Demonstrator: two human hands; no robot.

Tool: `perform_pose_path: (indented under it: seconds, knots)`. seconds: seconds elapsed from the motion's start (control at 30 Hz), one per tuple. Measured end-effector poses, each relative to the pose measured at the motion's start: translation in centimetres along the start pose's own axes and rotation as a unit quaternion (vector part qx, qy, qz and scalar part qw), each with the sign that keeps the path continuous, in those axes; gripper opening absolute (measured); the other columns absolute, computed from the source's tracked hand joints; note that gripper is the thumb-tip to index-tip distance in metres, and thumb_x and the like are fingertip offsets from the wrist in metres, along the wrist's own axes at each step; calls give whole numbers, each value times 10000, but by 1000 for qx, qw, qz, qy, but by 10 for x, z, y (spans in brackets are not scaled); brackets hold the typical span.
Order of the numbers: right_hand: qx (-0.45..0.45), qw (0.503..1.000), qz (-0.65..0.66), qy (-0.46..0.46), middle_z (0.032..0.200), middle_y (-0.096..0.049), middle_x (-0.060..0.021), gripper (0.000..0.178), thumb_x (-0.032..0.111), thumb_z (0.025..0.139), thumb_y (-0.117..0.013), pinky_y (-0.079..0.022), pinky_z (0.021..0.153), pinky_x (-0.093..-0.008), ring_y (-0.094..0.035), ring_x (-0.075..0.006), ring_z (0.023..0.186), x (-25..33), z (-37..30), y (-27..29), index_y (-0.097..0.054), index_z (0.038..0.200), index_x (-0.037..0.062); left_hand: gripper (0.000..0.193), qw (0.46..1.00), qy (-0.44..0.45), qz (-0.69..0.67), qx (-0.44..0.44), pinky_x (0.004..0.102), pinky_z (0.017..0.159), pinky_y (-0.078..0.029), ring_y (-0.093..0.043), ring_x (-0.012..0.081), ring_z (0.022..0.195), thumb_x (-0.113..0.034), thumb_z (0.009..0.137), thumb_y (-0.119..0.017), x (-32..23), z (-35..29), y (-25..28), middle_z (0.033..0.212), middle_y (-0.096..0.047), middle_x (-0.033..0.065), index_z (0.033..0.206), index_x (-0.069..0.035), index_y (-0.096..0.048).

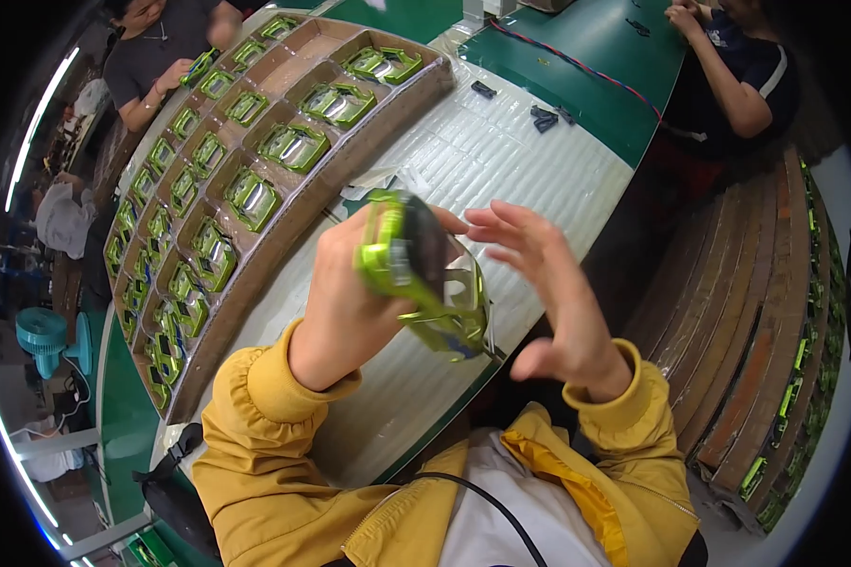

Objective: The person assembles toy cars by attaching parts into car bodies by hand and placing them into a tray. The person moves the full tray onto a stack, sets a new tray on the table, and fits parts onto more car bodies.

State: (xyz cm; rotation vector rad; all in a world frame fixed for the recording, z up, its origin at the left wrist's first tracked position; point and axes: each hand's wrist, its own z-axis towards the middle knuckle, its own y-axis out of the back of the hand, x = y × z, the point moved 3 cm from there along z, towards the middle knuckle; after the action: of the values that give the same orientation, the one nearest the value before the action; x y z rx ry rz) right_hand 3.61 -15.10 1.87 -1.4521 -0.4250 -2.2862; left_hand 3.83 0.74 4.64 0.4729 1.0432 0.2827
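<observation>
My left hand (336,298) grips a glossy lime-green plastic housing (376,253), raised over the table in front of my chest. The piece is smeared by motion; a dark part shows in its upper half, and an open, frame-like section hangs below to the right. Just to the right of it, my right hand (553,283) is held up with fingers spread, apart from the housing and holding nothing. Beyond my left hand lies a brown cardboard tray (425,87), divided into compartments, most with a similar green housing (252,198) inside.
A pale ribbed mat (482,142) covers the green table, with small black pieces (545,121) on it. A red-blue cable (586,68) crosses the far end. Stacked trays (700,312) stand at right, a teal fan (43,331) at left. Co-workers sit at far left (156,57) and far right (738,90).
</observation>
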Motion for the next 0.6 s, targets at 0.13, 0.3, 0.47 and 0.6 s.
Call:
perform_pose_path:
  seconds: [0.13,0.3,0.47,0.6]
  knots:
    - [-16,988,112,-106,1225,-402,-92,751,226,648,-762,-394,893,-316,-422,-190,1114,-10,-9,-12,-360,1242,3,349,998,63,29,-6,237,562,-462,-570,122,610,11,644,-682,-12,1,-1,766,-616,76,962,-33,-547]
    - [-130,901,383,-155,1114,-491,-81,766,219,596,-799,-406,887,-310,-476,-180,1051,-21,-18,-12,-386,1197,-13,443,999,10,-53,-10,239,569,-466,-574,142,625,-7,602,-709,-11,-5,2,745,-584,62,1004,-47,-527]
    - [-102,934,339,-46,1150,-443,-98,841,225,521,-835,-371,918,-322,-438,-200,1088,-11,-21,-16,-368,1193,31,265,999,-43,-29,15,249,633,-467,-581,171,691,36,644,-677,-24,-5,-1,785,-584,101,886,14,-572]
    - [-45,973,225,15,1107,-460,-83,793,215,527,-835,-391,893,-316,-466,-192,1041,-1,-21,-16,-389,1155,26,255,996,-82,-40,-1,269,632,-483,-606,218,744,65,654,-644,-29,-12,-2,837,-608,117,893,9,-574]
